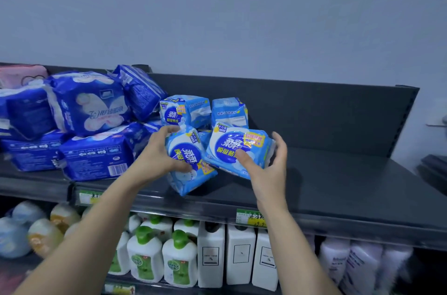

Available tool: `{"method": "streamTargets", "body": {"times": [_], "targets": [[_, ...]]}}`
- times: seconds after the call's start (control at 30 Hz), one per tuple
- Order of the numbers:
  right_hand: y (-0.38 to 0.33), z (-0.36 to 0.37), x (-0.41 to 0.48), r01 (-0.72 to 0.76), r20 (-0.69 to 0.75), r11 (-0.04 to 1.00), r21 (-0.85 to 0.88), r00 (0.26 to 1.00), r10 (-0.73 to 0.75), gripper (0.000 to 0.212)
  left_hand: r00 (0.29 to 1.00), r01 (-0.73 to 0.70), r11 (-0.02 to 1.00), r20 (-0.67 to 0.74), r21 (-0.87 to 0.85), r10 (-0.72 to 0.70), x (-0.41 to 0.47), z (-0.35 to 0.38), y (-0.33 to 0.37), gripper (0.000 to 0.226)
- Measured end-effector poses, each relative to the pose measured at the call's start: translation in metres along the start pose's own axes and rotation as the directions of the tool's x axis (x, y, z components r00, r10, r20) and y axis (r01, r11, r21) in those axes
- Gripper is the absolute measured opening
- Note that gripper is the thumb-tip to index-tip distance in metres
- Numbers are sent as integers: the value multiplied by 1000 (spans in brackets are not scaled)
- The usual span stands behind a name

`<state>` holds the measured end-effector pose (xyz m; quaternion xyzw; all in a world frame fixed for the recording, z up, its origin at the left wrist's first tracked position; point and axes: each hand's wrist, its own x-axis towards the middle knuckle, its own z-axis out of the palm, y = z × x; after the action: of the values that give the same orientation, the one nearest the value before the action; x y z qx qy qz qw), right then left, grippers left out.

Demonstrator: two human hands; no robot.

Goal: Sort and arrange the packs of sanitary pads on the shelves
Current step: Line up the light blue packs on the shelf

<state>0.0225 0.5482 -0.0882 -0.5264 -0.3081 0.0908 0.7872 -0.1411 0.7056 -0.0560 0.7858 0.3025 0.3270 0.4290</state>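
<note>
On the dark grey top shelf, just right of the heap of dark-blue pad packs, lie four small light-blue pad packs. Each is a soft plastic pillow with a dark-blue round badge bearing white characters and a yellow sticker. The left hand grips the tilted light-blue pack, which stands on one corner near the shelf's front edge, right of the heap. Touching its right side, the second light-blue pack leans face-up. The right hand clasps it, thumb on its face and fingers curved round its end farthest from the heap. Two rear light-blue packs stand behind these, the nearer one against the heap.
</note>
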Motion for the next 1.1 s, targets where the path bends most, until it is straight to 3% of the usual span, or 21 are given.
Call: {"method": "streamTargets", "body": {"times": [0.07,0.13,0.2,0.37,0.43,0.57,0.67,0.8,0.9,1.1], "targets": [[0,-6,-6,43,-31,994,-99,998,-46,98,989,-48,998,-140,-51,41,-10,12,-5,106],[1,-11,-12,78,-12,973,-219,997,-82,106,983,-44,997,-183,-58,33,-20,20,-8,118],[2,-16,-15,87,12,956,-282,996,-87,110,987,-25,1000,-158,-4,24,-26,21,-7,116],[0,-31,-20,38,17,953,-299,999,-35,112,998,43,995,-46,87,-39,-33,2,-2,75],[-2,-34,-22,33,17,952,-303,999,-29,111,997,80,988,-26,129,-77,-35,-3,3,83],[-3,-41,-26,29,45,940,-339,999,-15,103,989,114,922,-128,369,-71,-35,1,10,95],[-1,-48,-31,31,8,936,-351,1000,-30,96,992,28,988,-122,149,-10,-36,3,8,105],[-9,-60,-32,52,-54,949,-311,996,-72,92,990,-67,984,-130,-165,46,-42,19,13,76],[-21,-76,-34,88,-87,954,-286,989,-117,76,995,-78,955,-89,-287,54,-40,37,21,66],[-44,-130,-46,94,-274,917,-387,938,-212,63,987,-14,894,137,-448,84,-28,94,42,77]]}}
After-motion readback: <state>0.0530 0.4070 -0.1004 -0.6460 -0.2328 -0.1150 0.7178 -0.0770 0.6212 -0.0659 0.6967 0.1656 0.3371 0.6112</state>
